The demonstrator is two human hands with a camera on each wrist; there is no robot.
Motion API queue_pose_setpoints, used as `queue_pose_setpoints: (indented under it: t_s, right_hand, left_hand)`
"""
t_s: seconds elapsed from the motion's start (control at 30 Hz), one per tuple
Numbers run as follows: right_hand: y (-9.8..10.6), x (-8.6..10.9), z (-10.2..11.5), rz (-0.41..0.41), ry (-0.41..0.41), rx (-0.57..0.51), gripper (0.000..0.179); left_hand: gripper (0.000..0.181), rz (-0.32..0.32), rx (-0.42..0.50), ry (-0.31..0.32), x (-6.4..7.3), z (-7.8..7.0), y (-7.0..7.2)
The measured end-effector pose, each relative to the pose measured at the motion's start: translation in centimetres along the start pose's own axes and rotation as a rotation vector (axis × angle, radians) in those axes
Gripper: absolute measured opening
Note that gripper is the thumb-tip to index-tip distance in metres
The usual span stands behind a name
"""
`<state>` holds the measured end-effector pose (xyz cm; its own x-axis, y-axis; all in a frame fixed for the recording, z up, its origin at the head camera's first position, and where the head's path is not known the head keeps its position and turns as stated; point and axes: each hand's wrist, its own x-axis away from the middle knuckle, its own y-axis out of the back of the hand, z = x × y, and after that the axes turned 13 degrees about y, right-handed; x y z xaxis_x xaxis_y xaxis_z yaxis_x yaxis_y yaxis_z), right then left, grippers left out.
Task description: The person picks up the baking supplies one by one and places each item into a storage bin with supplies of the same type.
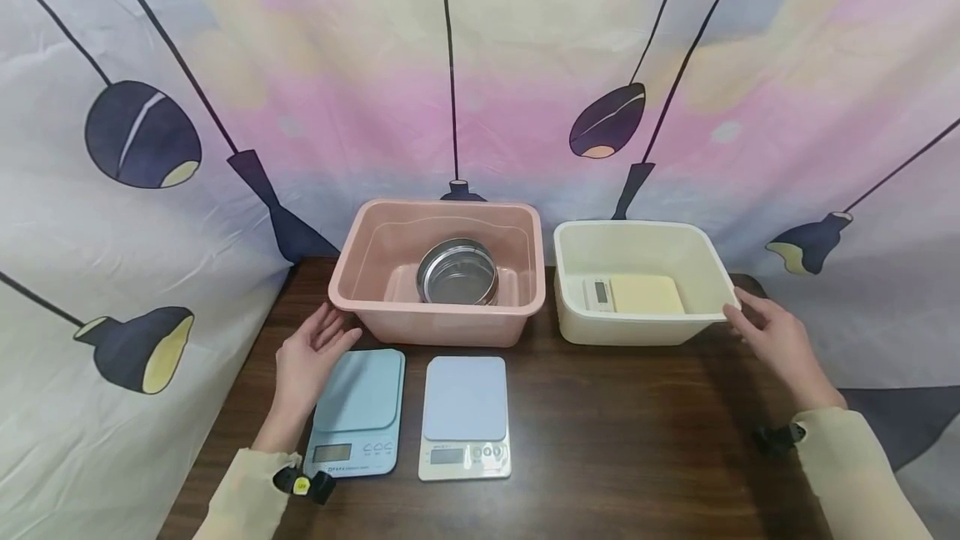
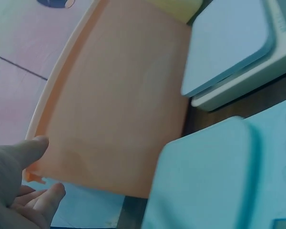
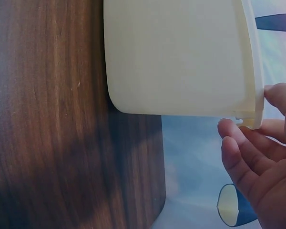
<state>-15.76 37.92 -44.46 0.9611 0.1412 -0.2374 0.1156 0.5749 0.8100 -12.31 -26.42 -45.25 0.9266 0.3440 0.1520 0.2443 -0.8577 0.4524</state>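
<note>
A pink plastic basin (image 1: 435,325) stands at the back of the table, with round metal sieves (image 1: 457,272) inside. My left hand (image 1: 311,357) holds its front left corner; in the left wrist view the thumb (image 2: 31,150) lies against the rim. To the right is a cream plastic basin (image 1: 637,332) containing a small kitchen scale (image 1: 597,296) with a pale yellow platform. At its front right corner my right hand (image 1: 780,344) pinches the rim, also seen in the right wrist view. A blue kitchen scale (image 1: 356,411) and a white kitchen scale (image 1: 465,415) lie in front of the pink basin.
The dark wooden table (image 1: 622,440) extends in front of the cream basin. A patterned cloth (image 1: 337,107) printed with hanging lamps rises behind the basins and along both sides.
</note>
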Motion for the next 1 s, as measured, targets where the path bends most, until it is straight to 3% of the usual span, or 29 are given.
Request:
queue_pose_setpoints:
  t_s: [0.13, 0.33, 0.57, 0.73, 1.0]
  right_hand:
    - [0.1, -0.1, -0.1, 0.007, 0.003, 0.004, 0.064]
    - [0.1, 0.0, -0.3, 0.018, -0.004, 0.007, 0.065]
    - [0.0, 0.0, -0.1, 0.006, -0.01, 0.008, 0.064]
    - [-0.2, 0.0, -0.1, -0.005, -0.012, 0.012, 0.063]
    - [-0.2, 0.1, 0.1, -0.001, -0.03, -0.001, 0.065]
  left_hand:
    - [0.064, 0.014, -0.011, -0.007, 1.3, 1.0, -1.0]
    - [0.054, 0.112, -0.053, -0.047, 3.4, 2.0, -3.6]
    - [0.06, 0.237, -0.131, -0.032, 5.4, 2.5, -6.8]
    - [0.061, 0.263, -0.224, -0.07, 6.2, 2.9, -8.4]
    - [0.072, 0.281, -0.396, -0.122, 6.6, 3.7, -9.4]
